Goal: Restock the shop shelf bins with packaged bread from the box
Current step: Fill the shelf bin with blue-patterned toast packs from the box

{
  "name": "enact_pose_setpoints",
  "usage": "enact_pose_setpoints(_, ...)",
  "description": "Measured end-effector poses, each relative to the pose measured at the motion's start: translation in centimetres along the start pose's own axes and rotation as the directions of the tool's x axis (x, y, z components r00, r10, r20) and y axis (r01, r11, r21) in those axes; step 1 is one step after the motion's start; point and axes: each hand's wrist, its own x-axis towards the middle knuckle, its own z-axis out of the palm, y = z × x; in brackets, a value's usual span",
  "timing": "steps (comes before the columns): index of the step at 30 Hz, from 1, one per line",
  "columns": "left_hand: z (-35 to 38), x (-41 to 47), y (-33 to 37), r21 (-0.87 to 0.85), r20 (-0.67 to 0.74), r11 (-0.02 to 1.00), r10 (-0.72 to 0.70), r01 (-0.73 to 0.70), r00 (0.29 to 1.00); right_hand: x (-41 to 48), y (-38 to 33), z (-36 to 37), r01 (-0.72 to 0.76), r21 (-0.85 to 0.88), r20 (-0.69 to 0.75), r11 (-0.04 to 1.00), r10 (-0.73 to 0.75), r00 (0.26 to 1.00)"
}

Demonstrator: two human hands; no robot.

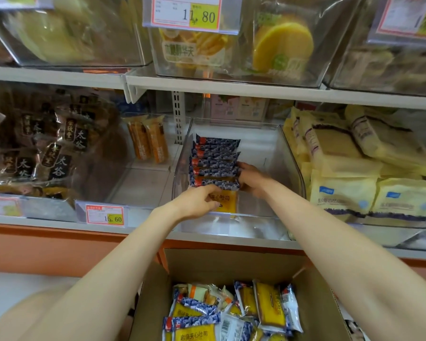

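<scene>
Cardboard box (207, 264) below white shop shelf (231, 242)

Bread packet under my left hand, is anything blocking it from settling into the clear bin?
Nothing visible. The bread packet is already inside the clear bin, at the front of the row of packets, gripped by the left hand.

Clear bin (290, 163): on the middle shelf, between a bin of dark-wrapped cakes (47, 148) and a bin of pale yellow packs (342, 168).
Bread packs (214, 163): blueberry print, standing on edge in a row along the bin's left side.
Left hand (197, 200): grips the top edge of the front pack (224, 201), whose yellow face is toward the camera.
Right hand (251, 175): fingers curl round the right ends of the nearest packs in the row.
Cardboard box (207, 262): open below the shelf, holding loose packs (231, 313) of the same print.
</scene>
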Motion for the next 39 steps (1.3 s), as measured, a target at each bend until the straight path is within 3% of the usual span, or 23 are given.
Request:
enact_pose_setpoints(3,0.1,0.2,-0.2,-0.01,0.006,1.0,0.001,-0.001,1.0,-0.2,0.0,0.3,-0.001,-0.01,0.011,1.0,0.001,1.0)
enact_pose_setpoints(11,0.3,0.4,-0.3,-0.008,-0.019,1.0,-0.026,0.026,0.999,-0.5,0.5,-0.9,-0.073,-0.044,-0.127,0.996,0.067,0.99)
enact_pose_setpoints(17,0.2,0.0,0.0,0.011,-0.031,1.0,-0.019,0.019,0.999,-3.6,1.0,-2.4,-0.026,-0.258,-0.066,0.966,0.01,0.998)
enact_pose_setpoints(21,-0.1,-0.7,0.4,0.002,-0.08,1.0,0.019,-0.019,0.997,-6.8,1.2,-3.5,0.193,-0.374,0.022,0.907,-0.199,0.98)
enact_pose_setpoints(25,-0.6,-2.6,0.8,-0.022,-0.156,0.994,0.104,-0.109,0.982,-11.6,1.9,-4.6,0.504,-0.493,0.136,0.709,-0.51,0.85)
enact_pose_setpoints(28,-0.6,-5.2,1.3,-0.052,-0.248,0.976,0.19,-0.209,0.95,-15.0,3.2,-4.8,0.606,-0.444,0.193,0.66,-0.59,0.784)
enact_pose_setpoints(34,2.2,-10.3,1.9,-0.029,-0.288,0.941,0.315,-0.337,0.904,-16.5,8.7,-4.2,0.525,-0.584,0.382,0.619,-0.361,0.851)
enact_pose_setpoints(39,7.8,-10.4,-0.7,-0.055,-0.061,0.981,0.18,-0.183,0.982,-16.1,14.0,-4.9,0.479,-0.729,0.471,0.49,-0.149,0.869)
